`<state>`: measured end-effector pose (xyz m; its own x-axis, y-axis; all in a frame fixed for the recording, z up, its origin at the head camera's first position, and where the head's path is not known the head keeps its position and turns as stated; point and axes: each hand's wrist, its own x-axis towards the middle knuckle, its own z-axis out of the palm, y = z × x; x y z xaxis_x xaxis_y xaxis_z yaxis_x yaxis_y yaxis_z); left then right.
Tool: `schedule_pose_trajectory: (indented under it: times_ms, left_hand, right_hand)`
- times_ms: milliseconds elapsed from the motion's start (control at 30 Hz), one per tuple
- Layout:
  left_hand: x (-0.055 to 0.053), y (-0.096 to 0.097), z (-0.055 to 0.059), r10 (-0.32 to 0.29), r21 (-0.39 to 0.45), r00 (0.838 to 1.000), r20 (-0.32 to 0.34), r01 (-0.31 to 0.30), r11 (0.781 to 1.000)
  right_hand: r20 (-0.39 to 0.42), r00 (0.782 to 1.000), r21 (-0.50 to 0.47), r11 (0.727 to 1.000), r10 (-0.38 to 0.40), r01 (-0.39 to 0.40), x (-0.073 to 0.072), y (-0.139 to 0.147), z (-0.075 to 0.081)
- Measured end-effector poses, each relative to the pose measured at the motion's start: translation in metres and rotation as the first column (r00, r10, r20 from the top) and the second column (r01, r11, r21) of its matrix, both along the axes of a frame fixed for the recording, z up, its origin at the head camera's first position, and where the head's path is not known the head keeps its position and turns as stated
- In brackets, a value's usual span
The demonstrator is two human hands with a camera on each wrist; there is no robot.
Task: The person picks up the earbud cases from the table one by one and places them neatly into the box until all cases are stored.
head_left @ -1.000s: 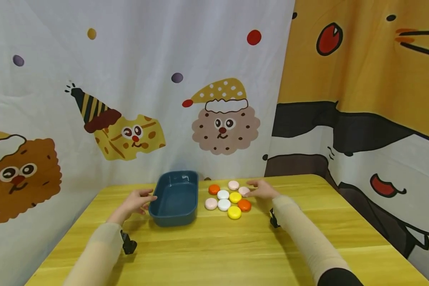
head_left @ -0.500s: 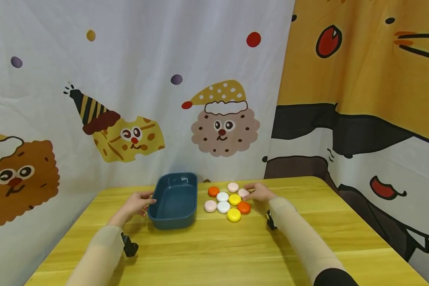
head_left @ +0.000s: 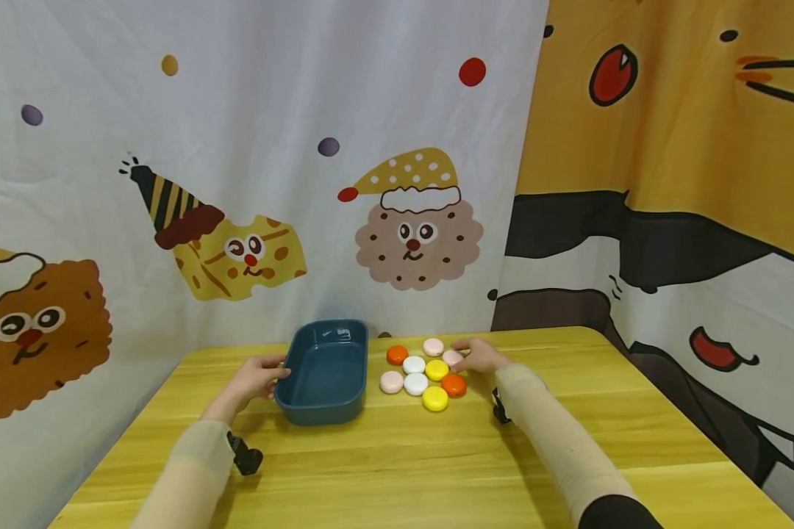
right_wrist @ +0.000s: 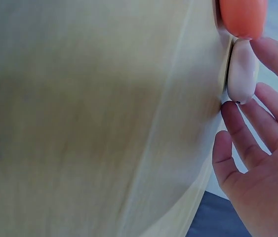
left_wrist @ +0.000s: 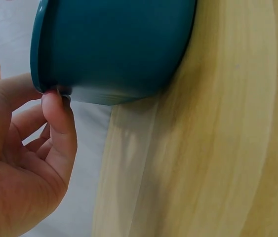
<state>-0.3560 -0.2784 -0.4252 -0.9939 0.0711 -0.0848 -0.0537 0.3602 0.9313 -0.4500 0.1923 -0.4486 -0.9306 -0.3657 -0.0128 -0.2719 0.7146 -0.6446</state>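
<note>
The blue dish (head_left: 320, 413) sits on the bench (head_left: 397, 470), and the person's left hand (head_left: 251, 380) is at its left side, thumb and finger nearly together with the rim pinched between them. The remaining fingers hang bent just outside the dish wall.

To the right of the dish lies a loose cluster of nine round discs. Nearest the dish are a pink disc (head_left: 391, 382) and an orange disc (head_left: 398, 355); a bit farther from it come two white discs (head_left: 415, 383), then two yellow discs (head_left: 435, 398) and one more pink. On the side away from the dish sit a second orange disc (head_left: 454, 384) and the outermost pink disc (head_left: 451, 358).

That last one is where the right hand (head_left: 484, 356) is, well apart from the dish: it's partly open, thumb and fingertips set around the disc's edge, the other fingers loosely spread. How firm that hold is, I can't tell.

Behind the dish hangs a white curtain (head_left: 258, 110) printed with cartoon snacks.
</note>
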Motion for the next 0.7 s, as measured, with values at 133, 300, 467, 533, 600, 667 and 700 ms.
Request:
schedule_pose_trajectory:
  times_ms: [133,300,467,533,600,667,700]
  left_hand:
    - [0.0009,0.0007,-0.0012,0.02,0.003,1.0,-0.003,-0.02,1.0]
    - [0.0025,0.0011,-0.0032,0.048,0.01,0.999,-0.014,-0.048,0.999]
    - [0.005,0.0012,-0.0045,0.068,0.034,0.997,-0.029,-0.067,0.997]
    - [0.0056,0.0014,-0.0051,0.073,0.042,0.997,-0.037,-0.071,0.997]
    - [0.0057,0.0015,-0.0059,0.078,0.048,0.996,-0.037,-0.076,0.996]
    - [0.0055,0.0017,-0.0065,0.091,0.059,0.996,-0.023,-0.09,0.994]
    - [0.0054,0.0016,-0.0069,0.091,0.061,0.996,-0.017,-0.09,0.994]
  right_hand:
    - [-0.014,1.0,0.013,1.0,0.002,-0.002,0.0018,-0.0028,0.0004]
    - [-0.02,1.0,0.017,1.0,0.0,0.001,0.0004,-0.0046,-0.0014]
    - [-0.027,1.0,0.018,1.0,-0.01,0.01,-0.0019,-0.003,-0.0012]
    - [-0.023,1.0,0.011,1.0,-0.021,0.021,-0.0021,-0.0026,-0.0015]
    - [-0.019,0.999,0.006,1.0,-0.029,0.03,-0.0019,-0.0026,-0.0018]
    - [-0.022,0.999,0.003,1.0,-0.029,0.029,-0.0015,-0.0028,-0.0022]
    - [-0.024,0.999,0.0,1.0,-0.029,0.029,-0.0011,-0.0028,-0.0022]
